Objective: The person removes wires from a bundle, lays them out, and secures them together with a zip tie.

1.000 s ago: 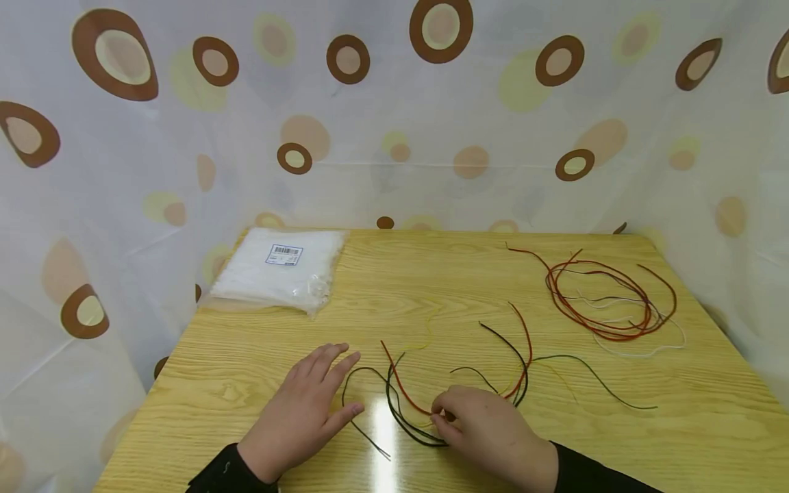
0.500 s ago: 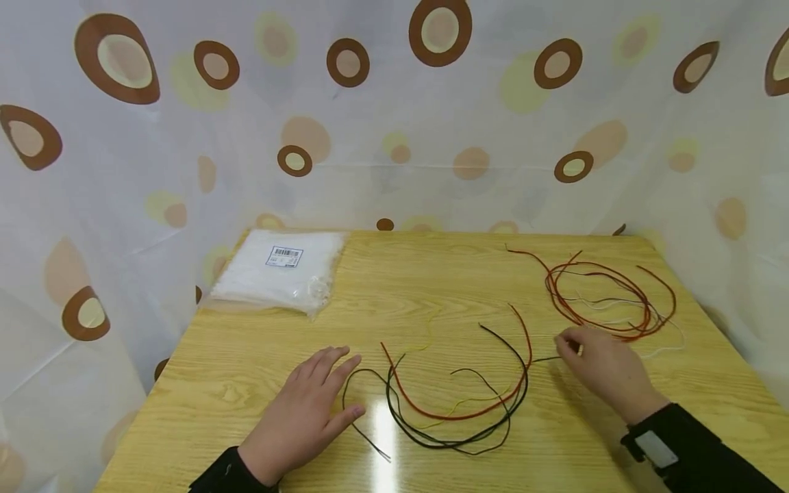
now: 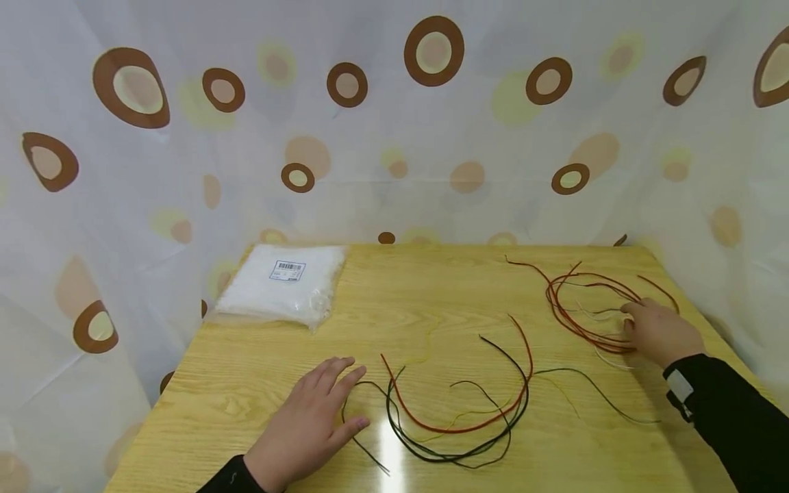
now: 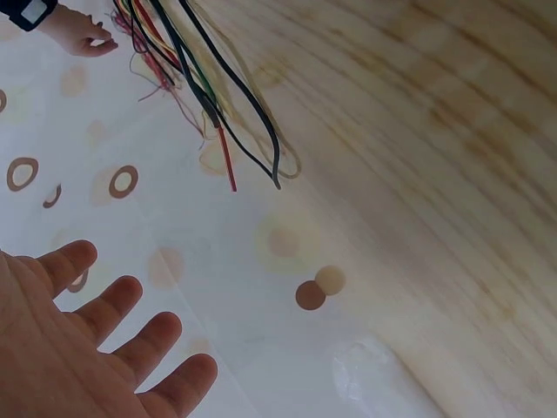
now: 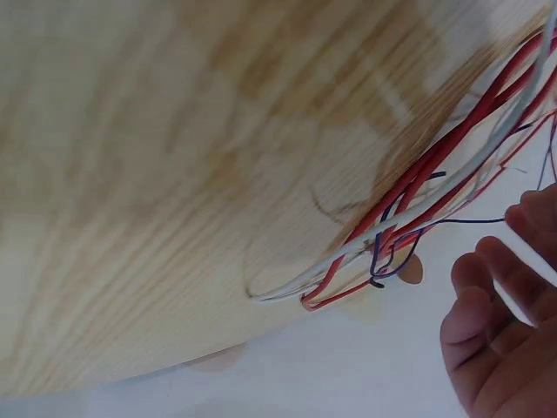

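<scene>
My right hand (image 3: 666, 332) is over the right edge of a loose coil of red wires (image 3: 550, 296) with thin dark and white ones. In the right wrist view, that hand (image 5: 513, 340) has loosely bent fingers beside the red wires (image 5: 422, 170) and a white wire (image 5: 435, 193); no wire shows pinched, and a thin blue one runs behind a fingertip. My left hand (image 3: 308, 424) lies with fingers spread beside a second group, where a red wire (image 3: 453, 431) curves above black ones. Its fingers look relaxed and hold nothing in the left wrist view (image 4: 61, 357).
A clear plastic bag with white contents and a label (image 3: 277, 291) lies at the table's back left. Thin green (image 3: 598, 387) and yellow wires stretch rightward from the nearer group. A patterned cloth (image 3: 382, 137) hangs behind and beside the wooden table.
My right hand has moved from the nearer wires, rightward and away, to the red coil. The thin green wire it was over now lies uncovered. My left hand stays in place; the head view has tilted slightly up.
</scene>
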Available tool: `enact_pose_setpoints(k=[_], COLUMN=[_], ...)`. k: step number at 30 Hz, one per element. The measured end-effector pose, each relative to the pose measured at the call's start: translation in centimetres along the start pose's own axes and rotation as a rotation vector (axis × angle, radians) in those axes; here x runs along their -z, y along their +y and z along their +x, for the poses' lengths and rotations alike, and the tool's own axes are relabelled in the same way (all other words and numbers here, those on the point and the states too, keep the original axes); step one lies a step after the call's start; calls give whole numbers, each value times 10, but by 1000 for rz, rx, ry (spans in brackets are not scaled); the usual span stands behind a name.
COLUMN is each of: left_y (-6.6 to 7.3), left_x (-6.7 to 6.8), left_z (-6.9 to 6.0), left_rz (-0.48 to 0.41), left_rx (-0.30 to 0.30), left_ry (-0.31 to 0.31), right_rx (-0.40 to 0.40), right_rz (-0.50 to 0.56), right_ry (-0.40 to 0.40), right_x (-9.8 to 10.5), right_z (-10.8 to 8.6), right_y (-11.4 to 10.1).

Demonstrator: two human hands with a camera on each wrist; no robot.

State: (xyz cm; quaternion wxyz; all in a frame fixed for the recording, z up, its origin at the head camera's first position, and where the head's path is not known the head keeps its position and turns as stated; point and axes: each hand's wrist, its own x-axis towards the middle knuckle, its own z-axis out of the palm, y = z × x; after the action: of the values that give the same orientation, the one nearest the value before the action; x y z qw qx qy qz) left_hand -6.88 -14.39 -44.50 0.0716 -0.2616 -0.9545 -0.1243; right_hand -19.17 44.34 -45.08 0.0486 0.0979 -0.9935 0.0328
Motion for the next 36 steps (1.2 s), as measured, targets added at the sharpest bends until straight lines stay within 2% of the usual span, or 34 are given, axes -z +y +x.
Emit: enact_pose_setpoints(k=[7,11,19,23,26,30,36], left_y=[-1,0,-4,-4,-4,-3,-2], left_x=[-1,-3,-2,-1,-1,-2,-2], left_z=[2,2,7,10,10,9,9], left_rz=[19,15,17,22,23,25,31], left_rx=[-9,-21,-25,-29,-30,-31,-43], left_ry=[14,10,-19,-18,-12,-3,18], right_rx=[129,140,99,92,94,87,-26], right_rz=[-25,17,60,106,129,161,303], right_ry=[2,-38,-26,-36,-11,71,189], right_x=[-22,-31,-34,-30,-25,-14,13], right_z=[27,33,38,39,38,37,36], right_y=[5,3,1,1,-1,-9,-33])
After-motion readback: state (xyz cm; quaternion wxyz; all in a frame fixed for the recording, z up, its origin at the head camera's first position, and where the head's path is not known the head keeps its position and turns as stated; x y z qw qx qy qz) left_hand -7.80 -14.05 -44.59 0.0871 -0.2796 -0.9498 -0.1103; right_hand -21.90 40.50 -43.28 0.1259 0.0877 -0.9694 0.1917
